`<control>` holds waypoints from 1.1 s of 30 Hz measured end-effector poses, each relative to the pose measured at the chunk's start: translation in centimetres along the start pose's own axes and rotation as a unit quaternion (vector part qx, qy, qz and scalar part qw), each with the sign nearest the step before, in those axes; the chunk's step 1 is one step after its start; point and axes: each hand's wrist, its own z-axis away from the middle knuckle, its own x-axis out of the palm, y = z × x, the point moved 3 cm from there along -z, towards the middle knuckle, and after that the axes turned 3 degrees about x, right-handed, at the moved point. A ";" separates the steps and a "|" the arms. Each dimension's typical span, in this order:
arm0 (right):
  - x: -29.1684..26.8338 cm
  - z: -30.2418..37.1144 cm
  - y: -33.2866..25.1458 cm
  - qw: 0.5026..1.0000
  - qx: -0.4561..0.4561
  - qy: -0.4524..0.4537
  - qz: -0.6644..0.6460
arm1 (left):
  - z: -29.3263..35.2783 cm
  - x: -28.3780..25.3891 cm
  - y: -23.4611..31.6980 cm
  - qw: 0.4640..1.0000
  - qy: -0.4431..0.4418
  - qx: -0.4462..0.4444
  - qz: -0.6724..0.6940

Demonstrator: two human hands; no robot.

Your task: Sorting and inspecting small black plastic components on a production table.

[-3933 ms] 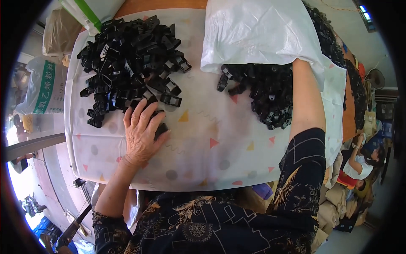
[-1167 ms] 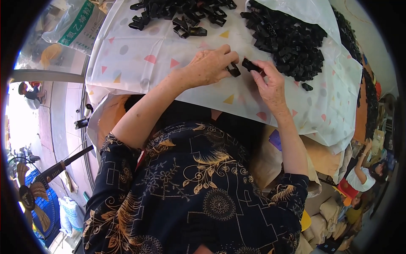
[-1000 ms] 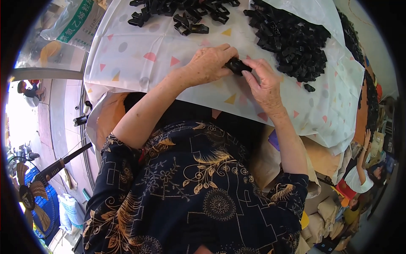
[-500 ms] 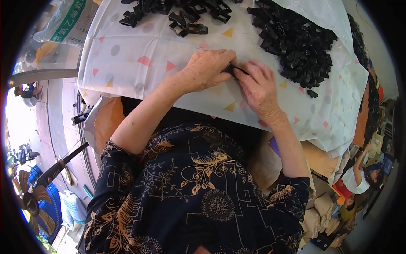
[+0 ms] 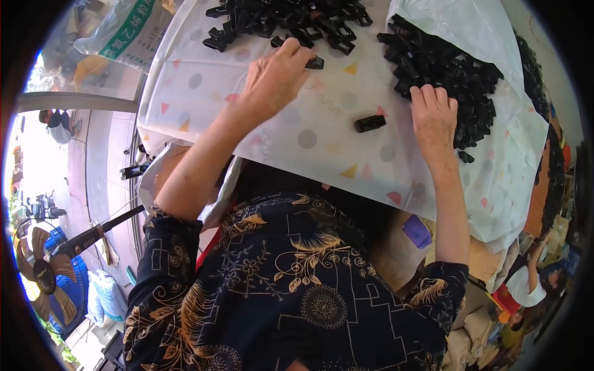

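Note:
My left hand [image 5: 276, 80] reaches to the front of the far heap of black plastic frames [image 5: 291, 17]. Its fingers are bent down over a black plastic frame [image 5: 315, 63] that shows beside the fingertips. My right hand [image 5: 435, 122] rests at the left edge of the other heap of small black plastic parts [image 5: 461, 80]. Its fingers are a little apart, their tips bent onto the parts, and the thumb is hidden. Between my hands a single black plastic piece [image 5: 370, 123] lies loose on the patterned cloth [image 5: 291, 117].
One small black part [image 5: 466, 157] lies apart, near the right heap. White plastic sheeting [image 5: 458, 25] edges that heap. A fan [image 5: 44, 275] stands at the left, below a printed sack [image 5: 130, 34]. Another person [image 5: 526, 281] is at the far right.
My hands were together on a small black piece and have now moved apart. That piece lies on the cloth; my left hand went to the far heap, my right to the right heap.

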 end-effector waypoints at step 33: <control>0.3 3.6 -0.4 0.889 0.111 0.006 -0.444 | -2.5 4.9 3.8 0.985 -0.083 0.061 0.141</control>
